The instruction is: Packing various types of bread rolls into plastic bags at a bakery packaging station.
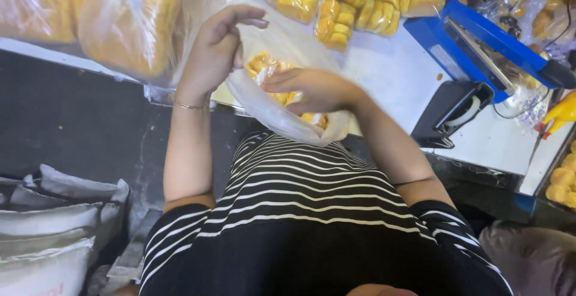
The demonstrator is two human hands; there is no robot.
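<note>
My left hand [217, 50] holds up the edge of a clear plastic bag [282, 116] at the table's near edge. The bag holds yellow pastries [264, 66]. My right hand [312, 89] lies flat across the bag's mouth, fingers pointing left and pressing on the pastries inside. A thin bracelet [191, 106] sits on my left wrist. Both forearms reach out from striped black-and-white sleeves.
Several packed bags of yellow pastries [354, 2] lie on the white table [396, 74] beyond the hands. A blue heat sealer [486, 44] stands at the right. Larger bagged loaves [102, 14] are at the left, white sacks [54, 230] on the floor, loose pastries [564, 182] at far right.
</note>
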